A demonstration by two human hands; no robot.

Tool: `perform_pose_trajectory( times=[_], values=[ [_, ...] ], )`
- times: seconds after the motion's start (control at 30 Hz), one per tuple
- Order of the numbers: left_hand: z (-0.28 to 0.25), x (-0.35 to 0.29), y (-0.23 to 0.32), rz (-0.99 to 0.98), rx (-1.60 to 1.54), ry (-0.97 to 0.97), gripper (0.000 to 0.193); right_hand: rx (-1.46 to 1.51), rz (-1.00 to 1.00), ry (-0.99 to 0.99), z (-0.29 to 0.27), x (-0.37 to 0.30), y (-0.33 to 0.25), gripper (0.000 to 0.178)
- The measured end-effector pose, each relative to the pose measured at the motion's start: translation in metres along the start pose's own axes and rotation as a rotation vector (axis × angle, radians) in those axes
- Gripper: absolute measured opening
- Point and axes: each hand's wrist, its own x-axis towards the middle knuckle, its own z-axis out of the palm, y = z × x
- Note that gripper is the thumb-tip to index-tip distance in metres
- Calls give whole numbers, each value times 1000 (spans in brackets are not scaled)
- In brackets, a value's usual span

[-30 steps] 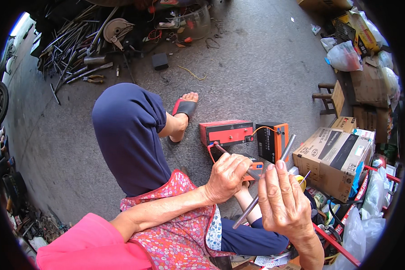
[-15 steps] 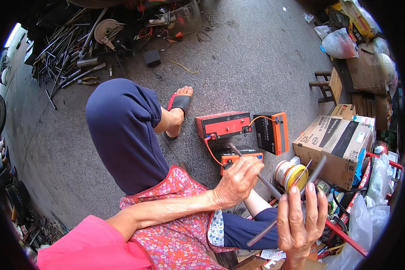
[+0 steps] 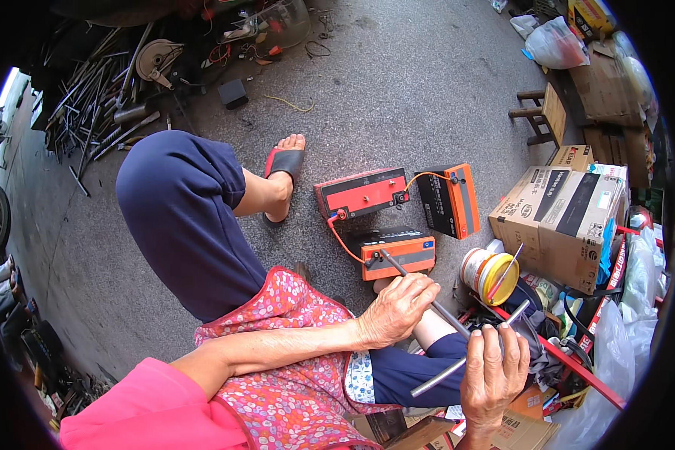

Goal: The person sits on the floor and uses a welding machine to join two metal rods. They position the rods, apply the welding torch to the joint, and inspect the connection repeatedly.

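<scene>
My left hand (image 3: 397,309) is closed round the shaft of a grey metal T-handle wrench (image 3: 450,318). My right hand (image 3: 493,367) has its fingers bent over the wrench's crossbar. The tip appears at or just above a terminal on the near orange-and-black battery (image 3: 400,248); whether it touches, I cannot tell. Behind that stands a red-and-black battery (image 3: 364,195), with another orange-and-black battery (image 3: 448,201) on its right. An orange cable (image 3: 427,174) links the red battery to the right one, and a red-orange cable (image 3: 343,238) links it to the near one.
Tubs (image 3: 490,274) with a brush-like stick stand right of the batteries, beside a cardboard box (image 3: 551,225). Farther back is a wooden stool (image 3: 544,114). Metal rods and tools (image 3: 90,105) are heaped at the far left. My sandalled foot (image 3: 285,166) rests left of the batteries.
The wrench's tip has come closer to the near battery's terminal. Its crossbar has turned, and my right fingers, straighter before, now bend over it. The whole view has shifted slightly.
</scene>
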Motion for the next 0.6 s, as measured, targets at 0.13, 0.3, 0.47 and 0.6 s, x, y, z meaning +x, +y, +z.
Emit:
perform_pose_trajectory(
  times=[0.13,0.3,0.47,0.6],
  values=[
    [-1,-5,-3,-5,8,-13,46,24,-11,-3,4,4,0,20],
    [-2,-7,-6,-15,-7,-9,45,39,-21,-10,5,10,-1,20],
    [-3,-6,-5,-35,-29,-6,43,25,-36,-22,4,14,-1,20],
    [-4,-6,-4,-40,-40,-4,42,37,-40,-36,1,17,-3,20]
  ],
)
